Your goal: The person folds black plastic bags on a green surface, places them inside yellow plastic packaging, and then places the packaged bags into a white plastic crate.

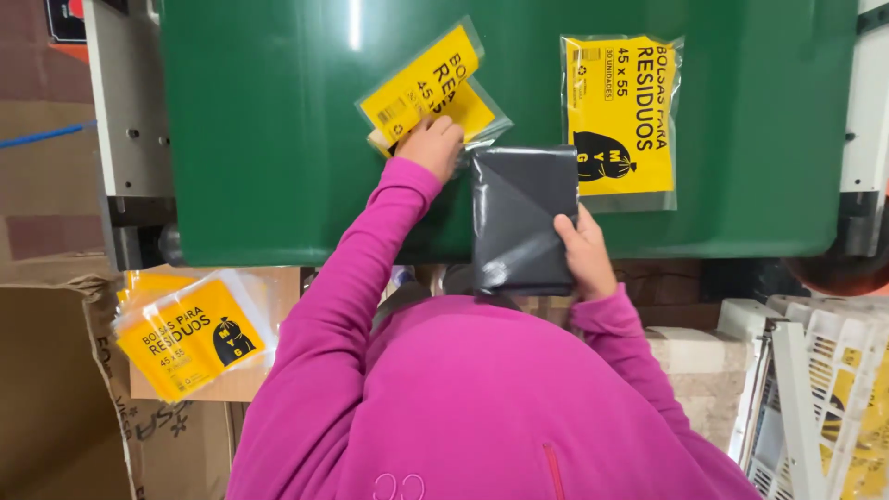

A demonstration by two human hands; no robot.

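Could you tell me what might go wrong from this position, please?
The folded black bag stack overhangs the green table edge, held only by the right hand; it might slip off. The left hand presses a clear yellow-label sleeve, which may slide on the glossy surface.

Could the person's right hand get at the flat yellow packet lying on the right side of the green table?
Probably yes: the yellow packet lies uncovered just above the right hand. But that hand is holding the black folded bags.
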